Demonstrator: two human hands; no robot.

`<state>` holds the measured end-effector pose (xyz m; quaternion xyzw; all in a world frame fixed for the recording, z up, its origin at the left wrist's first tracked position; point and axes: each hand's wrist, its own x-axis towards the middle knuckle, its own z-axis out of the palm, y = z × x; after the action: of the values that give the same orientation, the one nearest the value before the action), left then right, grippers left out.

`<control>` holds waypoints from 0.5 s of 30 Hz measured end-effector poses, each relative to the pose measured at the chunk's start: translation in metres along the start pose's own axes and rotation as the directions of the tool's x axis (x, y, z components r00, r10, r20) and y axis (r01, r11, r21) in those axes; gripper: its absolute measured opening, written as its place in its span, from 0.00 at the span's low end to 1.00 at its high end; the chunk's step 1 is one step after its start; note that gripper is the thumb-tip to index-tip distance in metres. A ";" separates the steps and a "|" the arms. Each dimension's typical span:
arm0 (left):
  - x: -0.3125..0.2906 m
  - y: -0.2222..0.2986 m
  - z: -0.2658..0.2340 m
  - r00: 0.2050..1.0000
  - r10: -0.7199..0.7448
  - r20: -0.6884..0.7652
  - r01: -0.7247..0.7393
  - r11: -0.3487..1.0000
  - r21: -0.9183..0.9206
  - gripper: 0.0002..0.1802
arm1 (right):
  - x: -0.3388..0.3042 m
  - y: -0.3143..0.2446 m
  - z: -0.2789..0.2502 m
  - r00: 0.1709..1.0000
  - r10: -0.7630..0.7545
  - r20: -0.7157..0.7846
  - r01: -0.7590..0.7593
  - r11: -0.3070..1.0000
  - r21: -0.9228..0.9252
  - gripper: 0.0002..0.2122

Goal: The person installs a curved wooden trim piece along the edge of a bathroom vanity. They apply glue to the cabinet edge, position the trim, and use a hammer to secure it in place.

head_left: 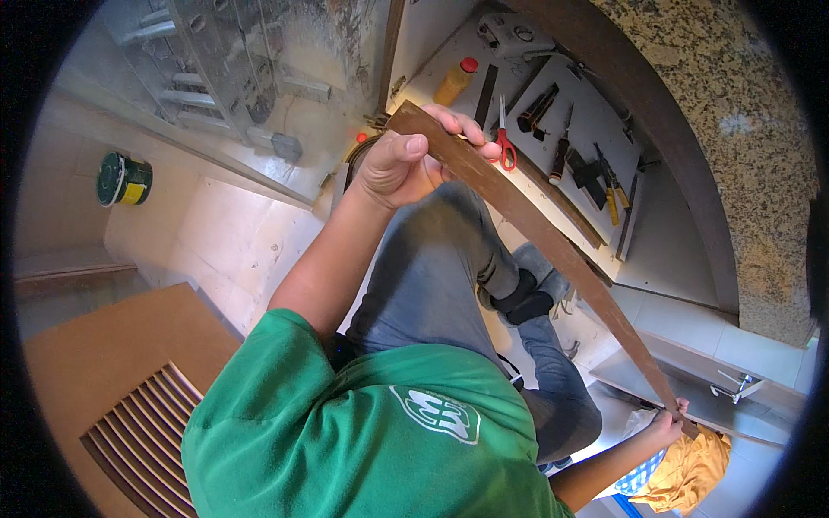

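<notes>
Green T-shirt in foreground; brown wooden strip held at both ends

Green T-shirt (345, 432) with a white chest print fills the lower centre, nearest the lens. Brown wooden strip (544, 235) runs diagonally from upper centre to lower right, raised in front of the grey trousers (423, 268) and well apart from the floor.

Left hand (399, 168): closed on the strip near its upper end; thumb flat on the near face, fingers wrapped over the far edge. A short length projects past the grip.

Right hand (665, 427): closed round the lower end; finger detail too small to tell. Orange cloth (691, 470) lies just below it in view, beside a blue-and-white checked cloth (641, 473).

Beyond the strip, on a white board (596, 112): red-handled scissors (502, 135), close to the left fingertips in view (contact cannot be judged); screwdriver (560, 161); yellow-handled pliers (612, 205). Red-capped bottle (453, 86) further up. Speckled granite slab (751, 129) curves along the right.

Left side: metal ladder (207, 78), upper; green bucket (110, 179), below it; slatted tan panel (78, 363), lower corner.
</notes>
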<state>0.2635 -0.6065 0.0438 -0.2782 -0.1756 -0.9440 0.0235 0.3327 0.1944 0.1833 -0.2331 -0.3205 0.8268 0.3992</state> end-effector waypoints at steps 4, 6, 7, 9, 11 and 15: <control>0.003 0.000 0.006 1.000 0.012 -0.023 -0.011 1.000 0.022 0.18 | 0.007 -0.003 -0.014 0.999 0.050 -0.006 -0.050 0.998 0.030 0.24; 0.005 0.001 0.008 0.997 0.035 -0.062 -0.031 0.998 0.053 0.17 | 0.007 0.000 -0.014 1.000 0.019 -0.013 -0.019 0.999 0.028 0.23; 0.005 0.002 0.011 0.994 0.051 -0.098 -0.044 0.996 0.076 0.17 | 0.005 0.001 -0.013 0.999 0.052 -0.004 -0.052 0.998 0.028 0.23; 0.010 0.003 0.013 0.964 0.073 -0.256 -0.033 0.987 0.157 0.17 | 0.000 0.013 -0.007 0.999 0.035 -0.035 -0.034 0.999 0.042 0.22; 0.011 0.002 0.018 0.872 0.111 -0.477 0.015 0.968 0.252 0.16 | -0.011 0.021 -0.001 0.999 0.005 -0.040 -0.007 0.999 -0.050 0.20; 0.017 -0.005 0.025 0.755 0.222 -0.616 0.015 0.935 0.355 0.16 | -0.031 0.034 0.010 0.997 0.073 0.007 -0.074 0.994 0.082 0.17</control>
<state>0.2614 -0.5921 0.0704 0.0637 -0.2998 -0.9341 0.1831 0.3267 0.1501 0.1694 -0.2265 -0.2781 0.8539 0.3771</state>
